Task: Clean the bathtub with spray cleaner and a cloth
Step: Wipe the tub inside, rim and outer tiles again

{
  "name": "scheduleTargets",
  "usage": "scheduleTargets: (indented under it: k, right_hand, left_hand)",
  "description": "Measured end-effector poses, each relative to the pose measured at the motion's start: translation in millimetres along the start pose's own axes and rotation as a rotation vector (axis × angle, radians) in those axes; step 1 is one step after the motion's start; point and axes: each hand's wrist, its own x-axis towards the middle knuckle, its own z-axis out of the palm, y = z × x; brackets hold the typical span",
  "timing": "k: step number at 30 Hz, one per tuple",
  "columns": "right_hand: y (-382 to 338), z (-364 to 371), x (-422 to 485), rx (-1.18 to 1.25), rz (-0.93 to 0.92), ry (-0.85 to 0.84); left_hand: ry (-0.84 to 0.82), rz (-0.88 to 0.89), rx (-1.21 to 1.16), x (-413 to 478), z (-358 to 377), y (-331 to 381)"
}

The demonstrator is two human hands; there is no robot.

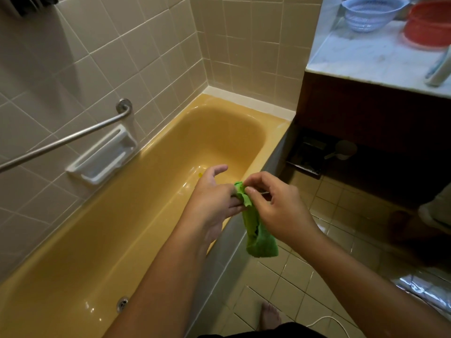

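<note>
Over the tub [136, 196], right hand [275, 206] pinches a limp green cloth [258, 236] by its top; left hand [212, 203], fingers straight, touches it. Light and soft, probably best bunched.

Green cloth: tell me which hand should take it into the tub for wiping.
Left, probably. The left hand hangs over the basin of the yellow bathtub, its fingers touching the green cloth. The right hand pinches the cloth's top edge from the floor side of the rim.
</note>
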Motion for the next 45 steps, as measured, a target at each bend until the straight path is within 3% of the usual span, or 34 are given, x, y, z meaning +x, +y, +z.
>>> scheduleTargets:
  k: [4, 9, 12, 16, 19, 22, 30, 35, 37, 40, 45]
  right_hand:
    - [7, -14, -7, -0.125, -0.071, -0.186]
    - [14, -29, -5, -0.059, -0.103, -0.061]
    - [9, -45, -2, 0.087, -0.026, -0.063]
    - [-7, -66, 4, 0.226, -0.024, -0.106]
    - [-21, -80, 6, 0.315, -0.036, -0.110]
    - [-31, -92, 11, 0.363, -0.028, -0.109]
    - [-16, -107, 18, 0.330, 0.034, -0.075]
    - [0, -106, 18, 0.188, 0.047, -0.020]
    - [5, -106, 18, 0.175, 0.059, -0.005]
    - [12, -104, 19, 0.169, 0.077, 0.014]
    - [20, -100, 29, 0.260, 0.148, -0.019]
  left_hand:
    - [-0.059, -0.053, -0.132, -1, 2, 0]
    - [-0.191, -0.071, -0.075, -5, 4, 3]
    - [-0.271, 0.091, 0.226, -7, -6, 9]
    - [-0.279, 0.474, 0.820, 6, -22, 15]
    - [-0.403, 0.568, 1.041, 20, -30, 16]
    - [-0.502, 0.638, 1.022, 25, -33, 18]
    - [-0.480, 0.706, 1.131, 23, -53, 22]
    - [-0.260, 1.093, 1.131, 29, -62, 20]
    - [-0.214, 1.149, 1.078, 31, -64, 17]
    - [-0.157, 1.117, 1.001, 30, -63, 11]
    - [-0.109, 0.893, 0.833, 27, -65, 19]
